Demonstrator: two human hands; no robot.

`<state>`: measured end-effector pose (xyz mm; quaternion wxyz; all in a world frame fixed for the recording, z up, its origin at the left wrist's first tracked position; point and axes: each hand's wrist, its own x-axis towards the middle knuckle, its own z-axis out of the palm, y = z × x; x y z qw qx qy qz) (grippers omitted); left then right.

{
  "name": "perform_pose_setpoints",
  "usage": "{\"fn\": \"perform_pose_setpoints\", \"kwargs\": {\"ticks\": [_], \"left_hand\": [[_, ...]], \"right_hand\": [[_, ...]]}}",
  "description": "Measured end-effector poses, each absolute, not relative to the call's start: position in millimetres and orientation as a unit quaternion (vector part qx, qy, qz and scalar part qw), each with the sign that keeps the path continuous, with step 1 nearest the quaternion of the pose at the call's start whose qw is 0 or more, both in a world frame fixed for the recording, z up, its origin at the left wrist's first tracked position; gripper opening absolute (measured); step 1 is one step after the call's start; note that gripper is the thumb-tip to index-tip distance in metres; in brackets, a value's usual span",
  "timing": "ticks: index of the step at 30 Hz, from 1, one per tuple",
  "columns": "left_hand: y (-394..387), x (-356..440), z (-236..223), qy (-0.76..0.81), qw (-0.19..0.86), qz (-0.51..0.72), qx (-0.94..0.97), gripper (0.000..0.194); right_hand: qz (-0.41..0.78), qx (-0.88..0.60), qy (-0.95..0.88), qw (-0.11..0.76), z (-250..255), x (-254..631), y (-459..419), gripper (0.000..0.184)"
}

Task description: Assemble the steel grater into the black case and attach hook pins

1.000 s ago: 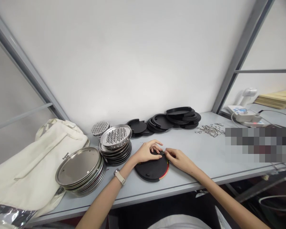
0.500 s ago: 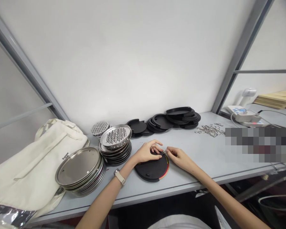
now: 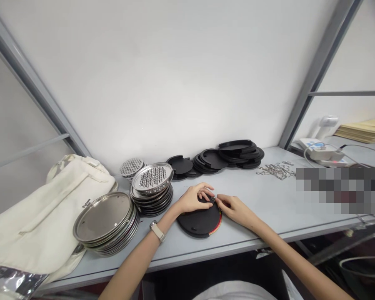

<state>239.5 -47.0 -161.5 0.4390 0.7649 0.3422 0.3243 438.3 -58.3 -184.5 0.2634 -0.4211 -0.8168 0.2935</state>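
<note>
A round black disc-shaped cover (image 3: 196,223) lies flat on the bench, with a red and yellow edge showing along its right side. My left hand (image 3: 195,199) rests over its far part, thumb on the top face and fingers spread and lightly bent. At the cover's upper right edge is a small metal wire clip (image 3: 213,199). My right hand (image 3: 233,209) pinches this clip between thumb and fingertips; its far end shows close to the left thumb. The fingertips hide part of the clip.
Stacked round metal lids (image 3: 104,221) and grater discs (image 3: 153,177) stand left, beside a cream cloth bag (image 3: 50,212). Black covers (image 3: 212,160) are piled by the wall. Loose metal clips (image 3: 276,170) lie right, near a white device with cables (image 3: 320,150).
My right hand has moved slightly left and its fingertips have come down over the clip at the cover's edge. The left hand and the cover have hardly moved.
</note>
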Motion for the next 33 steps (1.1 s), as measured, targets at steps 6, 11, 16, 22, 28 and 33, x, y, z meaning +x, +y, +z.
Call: {"fn": "perform_pose_setpoints", "kwargs": {"ticks": [6,11,16,22,28,33], "left_hand": [[-46.1,238.5,-163.4,0.346,0.447,0.328,0.757,0.050],[-45.4,237.9,-164.4,0.346,0.455,0.327,0.752,0.048],[-45.3,237.4,-165.0,0.341,0.462,0.326,0.751,0.047],[-45.4,237.3,-165.2,0.346,0.465,0.324,0.748,0.045],[-46.3,239.5,-166.0,0.339,0.458,0.330,0.753,0.041],[-46.0,240.4,-165.1,0.346,0.447,0.326,0.758,0.045]], "right_hand": [[0.296,-0.418,-0.818,0.261,-181.9,437.7,-59.6,0.032],[0.301,-0.426,-0.811,0.264,-180.7,437.0,-59.1,0.033],[0.312,-0.429,-0.804,0.268,-181.2,437.0,-60.4,0.035],[0.324,-0.428,-0.796,0.279,-181.8,436.8,-60.3,0.035],[0.321,-0.442,-0.778,0.310,-186.6,441.8,-52.4,0.037],[0.360,-0.437,-0.757,0.326,-186.2,442.8,-50.4,0.039]]}}
